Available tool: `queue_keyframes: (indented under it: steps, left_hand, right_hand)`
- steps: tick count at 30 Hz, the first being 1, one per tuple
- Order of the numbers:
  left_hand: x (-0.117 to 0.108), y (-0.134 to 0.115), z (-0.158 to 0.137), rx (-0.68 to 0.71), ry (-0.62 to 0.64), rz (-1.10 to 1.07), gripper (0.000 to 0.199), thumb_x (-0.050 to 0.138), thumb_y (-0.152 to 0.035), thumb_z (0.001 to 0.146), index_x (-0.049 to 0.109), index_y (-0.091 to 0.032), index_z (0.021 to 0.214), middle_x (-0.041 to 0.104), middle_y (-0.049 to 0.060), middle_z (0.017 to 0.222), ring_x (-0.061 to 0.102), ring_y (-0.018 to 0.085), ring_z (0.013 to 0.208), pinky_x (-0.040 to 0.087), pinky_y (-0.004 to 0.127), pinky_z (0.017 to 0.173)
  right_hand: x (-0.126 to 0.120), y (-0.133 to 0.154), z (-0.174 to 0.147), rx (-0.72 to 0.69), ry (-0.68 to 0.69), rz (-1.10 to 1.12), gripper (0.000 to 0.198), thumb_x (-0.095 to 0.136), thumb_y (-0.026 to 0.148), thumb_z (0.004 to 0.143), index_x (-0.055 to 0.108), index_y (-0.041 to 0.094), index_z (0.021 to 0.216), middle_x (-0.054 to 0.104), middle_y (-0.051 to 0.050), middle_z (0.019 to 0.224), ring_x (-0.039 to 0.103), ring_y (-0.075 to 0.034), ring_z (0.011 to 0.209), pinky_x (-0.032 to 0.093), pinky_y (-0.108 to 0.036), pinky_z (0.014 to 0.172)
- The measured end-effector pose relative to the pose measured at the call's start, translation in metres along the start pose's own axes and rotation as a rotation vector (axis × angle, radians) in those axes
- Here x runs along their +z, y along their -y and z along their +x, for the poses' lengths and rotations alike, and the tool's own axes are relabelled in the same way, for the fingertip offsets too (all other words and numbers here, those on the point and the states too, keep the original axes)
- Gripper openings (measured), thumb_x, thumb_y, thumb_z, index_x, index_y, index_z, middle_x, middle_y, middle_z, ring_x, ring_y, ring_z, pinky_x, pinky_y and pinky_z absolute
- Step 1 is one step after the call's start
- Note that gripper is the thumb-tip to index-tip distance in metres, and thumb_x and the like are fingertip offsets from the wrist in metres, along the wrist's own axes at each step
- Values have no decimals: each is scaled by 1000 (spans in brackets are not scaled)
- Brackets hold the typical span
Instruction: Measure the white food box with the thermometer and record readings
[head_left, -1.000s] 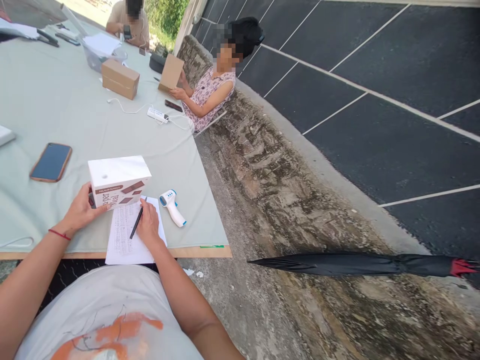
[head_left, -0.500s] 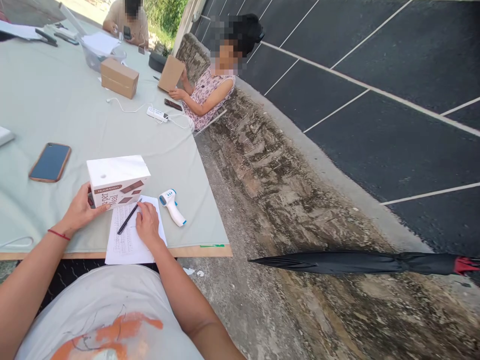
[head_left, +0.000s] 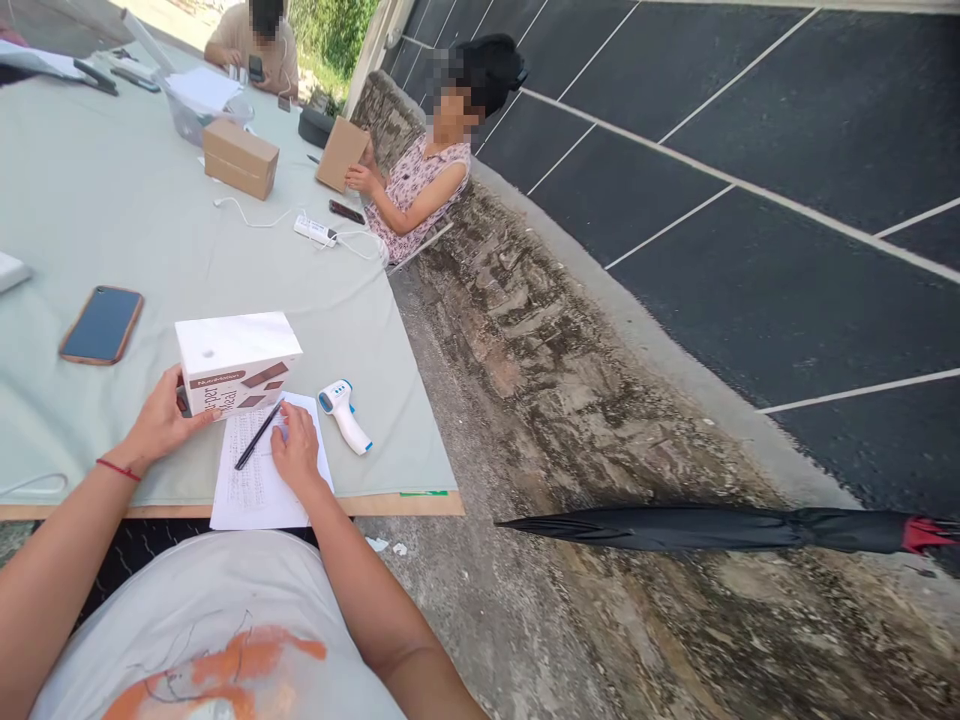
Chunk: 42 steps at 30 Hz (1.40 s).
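Note:
A white box with brown printing (head_left: 236, 362) stands on the table, tilted a little toward me. My left hand (head_left: 165, 420) grips its lower left corner, thumb on the printed front and fingers behind the side. Under the box's near edge lies a printed sheet of paper (head_left: 247, 505). On that sheet my right hand (head_left: 298, 447) rests with its fingers loosely spread, holding nothing. A black pen (head_left: 257, 436) lies across the paper just left of those fingers. To the right of the sheet is a white and blue infrared thermometer (head_left: 345, 415).
A phone (head_left: 102, 325) lies left of the box on the cloth-covered table (head_left: 150, 240). Farther back are a cardboard box (head_left: 240, 160), a power strip (head_left: 314, 230) and a plastic bin (head_left: 187, 118). One person (head_left: 420, 190) holds a carton; another sits beyond. A folded umbrella (head_left: 675, 528) is at right.
My two hands and the white box stay nearly still. The person at the right has shifted a hand slightly on the brown carton.

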<state>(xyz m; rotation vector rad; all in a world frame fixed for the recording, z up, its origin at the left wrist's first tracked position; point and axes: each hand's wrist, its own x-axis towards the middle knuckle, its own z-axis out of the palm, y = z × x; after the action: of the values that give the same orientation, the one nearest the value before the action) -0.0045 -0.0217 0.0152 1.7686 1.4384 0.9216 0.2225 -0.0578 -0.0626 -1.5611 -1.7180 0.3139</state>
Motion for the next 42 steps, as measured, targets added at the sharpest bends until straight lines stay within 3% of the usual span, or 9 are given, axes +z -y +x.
queue_keyframes:
  steps: [9,17,21,24,28,33,38,42]
  left_hand:
    - [0,2,0,4,-5,15,85,72,-62,71,40,-15,134,58,17,128,61,32,107,54,44,79]
    - [0,0,-2,20,4,-9,83,71,-62,74,39,-17,136,58,15,130,58,33,116,54,44,84]
    - [0,0,-2,9,4,-11,84,71,-63,73,39,-18,136,58,14,131,58,34,116,55,46,85]
    - [0,2,0,29,-11,3,83,72,-65,72,42,-20,134,59,13,127,58,36,116,56,48,84]
    - [0,5,1,55,-34,24,83,74,-66,69,43,-24,134,61,11,121,61,38,112,57,49,82]
    - [1,6,1,39,-19,-7,83,74,-64,70,42,-22,133,61,12,122,61,36,109,56,46,79]
    - [1,5,-1,20,16,57,87,72,-61,71,37,-17,138,59,13,125,61,32,100,53,43,77]
    - [1,3,-1,79,26,63,87,70,-61,74,36,-19,143,60,12,126,62,30,95,53,42,75]
  right_hand:
    - [-1,1,-1,-14,15,7,43,45,15,85,56,14,126,60,-15,113,57,-25,106,49,-41,95]
    - [-25,8,-2,-110,-184,-176,42,42,19,93,52,16,133,47,-18,134,44,-28,127,37,-51,107]
    - [-44,-9,7,32,-208,-332,47,47,23,91,47,15,137,38,-22,146,30,-33,139,29,-59,110]
    - [-49,-23,10,201,-100,-415,54,53,27,89,44,13,140,34,-25,151,27,-38,142,26,-63,110]
    - [-52,-29,9,327,61,-431,59,54,31,90,40,15,146,39,-24,150,34,-36,140,27,-56,111]
    - [-69,-24,16,455,150,-452,60,53,31,91,39,19,148,41,-22,149,41,-36,136,32,-50,108]
    - [-88,-25,23,570,203,-442,52,50,30,91,48,9,138,58,-23,127,53,-35,121,42,-43,96]
    - [-86,-29,20,584,167,-329,45,53,25,84,56,12,127,64,-17,114,59,-30,107,44,-38,87]
